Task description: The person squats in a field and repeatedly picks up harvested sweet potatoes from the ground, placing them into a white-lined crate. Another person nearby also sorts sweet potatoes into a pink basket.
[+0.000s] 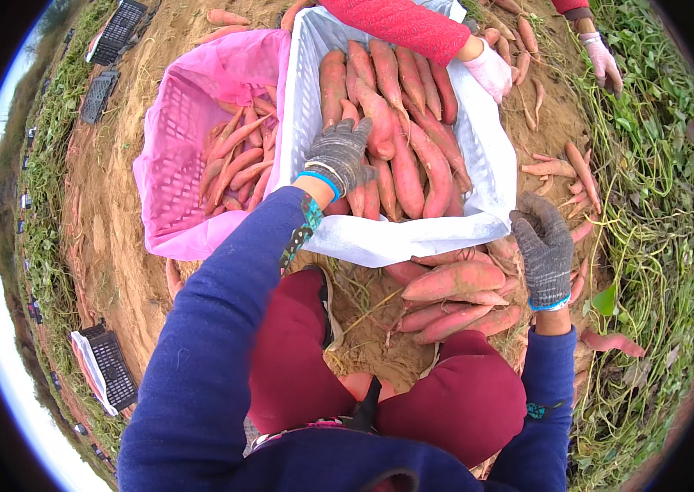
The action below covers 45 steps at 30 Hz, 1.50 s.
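My left hand (pixel 337 157), in a grey knit glove with a blue cuff, reaches into a crate (pixel 412 239) lined with white cloth. Its fingers and thumb are around the lower end of a reddish sweet potato (pixel 375 123), which lies on several others in rows. My right hand (pixel 545 252), gloved alike, hovers beside the crate's near right corner. Its fingers are loosely bent, with the thumb apart, and nothing shows in them. Between my knees and the crate, a heap of sweet potatoes (pixel 453 283) rests on the ground.
A pink-lined crate (pixel 168 197) with thinner sweet potatoes adjoins on the left. Across from me, another person's pink-gloved hand (pixel 490 70) rests at the white liner's edge; a second gloved hand (pixel 601 61) hangs near the vines (pixel 650 180). Black crates (pixel 113 369) stand farther left on soil.
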Motion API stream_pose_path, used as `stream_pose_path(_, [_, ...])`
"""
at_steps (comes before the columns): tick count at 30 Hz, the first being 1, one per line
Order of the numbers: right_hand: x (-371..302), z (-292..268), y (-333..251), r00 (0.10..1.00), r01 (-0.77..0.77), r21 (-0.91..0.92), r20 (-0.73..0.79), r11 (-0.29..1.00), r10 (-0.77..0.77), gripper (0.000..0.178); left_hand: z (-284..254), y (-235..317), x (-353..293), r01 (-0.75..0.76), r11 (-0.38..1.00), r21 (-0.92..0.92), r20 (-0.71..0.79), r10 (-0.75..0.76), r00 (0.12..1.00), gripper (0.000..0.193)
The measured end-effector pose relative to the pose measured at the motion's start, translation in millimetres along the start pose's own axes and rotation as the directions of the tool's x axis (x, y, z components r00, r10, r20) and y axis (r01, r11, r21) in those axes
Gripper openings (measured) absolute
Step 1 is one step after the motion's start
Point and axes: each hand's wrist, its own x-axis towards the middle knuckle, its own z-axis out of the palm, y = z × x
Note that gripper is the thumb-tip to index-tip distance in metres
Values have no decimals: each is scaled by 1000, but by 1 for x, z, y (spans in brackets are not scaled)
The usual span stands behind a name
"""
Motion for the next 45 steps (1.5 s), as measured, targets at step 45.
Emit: stream_pose_path(45, [-2,-7,38,999,-18,-51,-43,999,16,33,44,17,41,-114,978,177,-66,128,990,106])
